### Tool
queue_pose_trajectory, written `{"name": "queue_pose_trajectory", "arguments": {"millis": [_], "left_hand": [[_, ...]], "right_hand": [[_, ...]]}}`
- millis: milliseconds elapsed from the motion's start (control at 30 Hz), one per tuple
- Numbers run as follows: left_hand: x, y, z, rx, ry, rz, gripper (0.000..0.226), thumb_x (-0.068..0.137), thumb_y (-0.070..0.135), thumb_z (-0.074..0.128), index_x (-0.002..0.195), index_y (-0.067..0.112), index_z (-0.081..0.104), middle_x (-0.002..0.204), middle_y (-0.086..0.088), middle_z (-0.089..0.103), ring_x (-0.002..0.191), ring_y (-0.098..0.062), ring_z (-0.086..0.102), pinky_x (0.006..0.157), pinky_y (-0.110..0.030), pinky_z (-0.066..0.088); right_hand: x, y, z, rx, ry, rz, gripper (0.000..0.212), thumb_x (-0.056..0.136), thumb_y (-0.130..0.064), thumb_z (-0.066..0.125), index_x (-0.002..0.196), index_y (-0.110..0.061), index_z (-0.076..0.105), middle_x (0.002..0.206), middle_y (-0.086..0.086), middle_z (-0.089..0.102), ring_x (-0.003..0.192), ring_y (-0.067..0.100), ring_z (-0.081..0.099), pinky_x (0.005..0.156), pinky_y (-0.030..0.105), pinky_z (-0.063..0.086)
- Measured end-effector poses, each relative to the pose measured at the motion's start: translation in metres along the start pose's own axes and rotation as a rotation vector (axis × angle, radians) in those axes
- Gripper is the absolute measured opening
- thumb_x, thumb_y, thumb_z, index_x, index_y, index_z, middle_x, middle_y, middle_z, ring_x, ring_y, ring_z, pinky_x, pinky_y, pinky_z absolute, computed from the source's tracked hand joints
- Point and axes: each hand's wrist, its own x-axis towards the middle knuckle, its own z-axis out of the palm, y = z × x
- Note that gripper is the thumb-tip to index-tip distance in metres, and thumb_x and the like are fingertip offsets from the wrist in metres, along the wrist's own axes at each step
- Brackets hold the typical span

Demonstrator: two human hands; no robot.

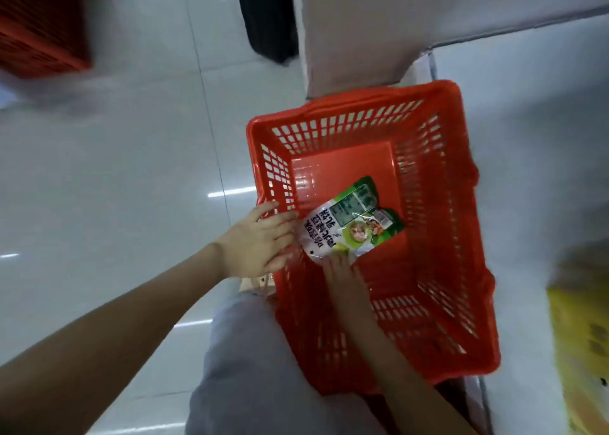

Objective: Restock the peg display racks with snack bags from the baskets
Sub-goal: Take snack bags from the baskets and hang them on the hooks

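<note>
A green-and-white plastic snack bag (354, 225), Chinese print blurred, lay centre-frame in a red slotted plastic basket (463, 237). The left hand (260, 242) had a wide grip at its rim; the right hand (342, 275), on the bag, a grip I cannot tell.

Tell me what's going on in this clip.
A person looks down into a red basket standing on the floor. Only a green-and-white snack bag lies on its bottom, possibly two overlapping. The right hand reaches inside, its fingers at the bag's near edge; blur hides whether it has a grip. The left hand, fingers straight, rests at the basket's left rim.
</note>
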Motion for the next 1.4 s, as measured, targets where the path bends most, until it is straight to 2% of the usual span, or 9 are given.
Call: {"name": "queue_pose_trajectory", "arguments": {"millis": [167,367,500,633,800,967,1133,1267,1400], "left_hand": [[0.007,0.002,0.021,0.020,0.261,-0.015,0.031,0.092,0.033,0.042,0.082,0.015,0.066,0.088,-0.003,0.063,0.096,-0.021,0.054,0.106,-0.041,0.025],[0.010,0.006,0.014,0.073,0.329,-0.044,0.030,0.090,0.031,0.046,0.078,0.012,0.067,0.080,-0.004,0.063,0.085,-0.023,0.059,0.100,-0.043,0.032],[0.014,0.009,0.007,0.112,0.263,-0.107,0.035,0.093,0.035,0.044,0.086,0.010,0.066,0.090,-0.009,0.066,0.092,-0.028,0.063,0.103,-0.047,0.030],[0.023,-0.014,-0.006,0.106,0.369,-0.153,0.036,0.094,0.038,0.046,0.091,0.009,0.067,0.110,-0.011,0.067,0.108,-0.027,0.061,0.105,-0.048,0.029],[0.039,-0.052,0.003,0.068,0.441,0.014,0.038,0.093,0.037,0.044,0.082,0.010,0.069,0.083,-0.005,0.068,0.082,-0.026,0.062,0.093,-0.042,0.037],[0.040,-0.049,0.006,0.043,0.456,-0.001,0.035,0.092,0.033,0.042,0.082,0.011,0.067,0.075,-0.004,0.064,0.073,-0.026,0.057,0.088,-0.041,0.038],[0.027,-0.034,-0.026,0.037,0.219,-0.060,0.048,0.094,0.044,0.040,0.118,0.008,0.060,0.115,-0.015,0.064,0.103,-0.032,0.060,0.099,-0.045,0.038],[0.009,0.005,-0.102,-0.210,0.166,-0.315,0.062,0.088,0.025,0.057,0.146,0.017,0.036,0.147,-0.021,0.038,0.132,-0.039,0.041,0.108,-0.050,0.033],[-0.009,0.035,-0.228,-0.837,0.180,-0.626,0.077,0.088,0.019,0.065,0.152,0.027,0.022,0.157,-0.021,0.012,0.144,-0.036,0.019,0.114,-0.041,0.025]], "right_hand": [[0.060,0.022,0.054,-0.359,-0.217,-0.132,0.037,0.078,-0.016,0.058,0.111,-0.010,0.042,0.103,0.013,0.053,0.094,0.030,0.049,0.084,0.045,0.037],[0.072,0.056,0.029,-0.454,-0.083,-0.164,0.035,0.083,-0.023,0.033,0.070,-0.013,0.065,0.068,0.004,0.060,0.066,0.021,0.059,0.059,0.030,0.047],[0.076,0.063,0.003,-0.542,0.145,-0.201,0.020,0.083,-0.007,0.051,0.090,-0.012,0.069,0.086,0.004,0.064,0.084,0.021,0.057,0.081,0.039,0.049],[0.069,0.071,0.016,-0.562,0.001,-0.307,0.073,0.067,-0.024,0.070,0.137,-0.024,0.049,0.134,0.008,0.057,0.124,0.027,0.053,0.100,0.056,0.042],[0.084,0.078,0.049,-0.546,-0.065,-0.312,0.120,0.041,-0.026,0.090,0.142,-0.021,0.027,0.144,0.012,0.047,0.132,0.034,0.044,0.103,0.061,0.033],[0.075,0.086,0.049,-0.539,0.129,-0.440,0.075,0.053,-0.012,0.081,0.125,-0.008,0.061,0.120,0.018,0.064,0.115,0.036,0.059,0.096,0.060,0.041],[0.046,0.072,-0.030,-0.306,0.433,-0.444,0.026,0.084,-0.011,0.055,0.108,-0.011,0.063,0.100,0.007,0.067,0.098,0.027,0.063,0.090,0.042,0.049],[-0.015,0.023,-0.142,-0.052,0.495,-0.218,0.031,0.078,-0.004,0.047,0.103,-0.004,0.066,0.091,0.011,0.070,0.080,0.029,0.068,0.069,0.034,0.055],[-0.110,-0.025,-0.275,0.566,0.347,0.084,0.038,0.084,-0.002,0.057,0.123,-0.006,0.060,0.113,0.009,0.067,0.102,0.026,0.063,0.087,0.034,0.048]]}}
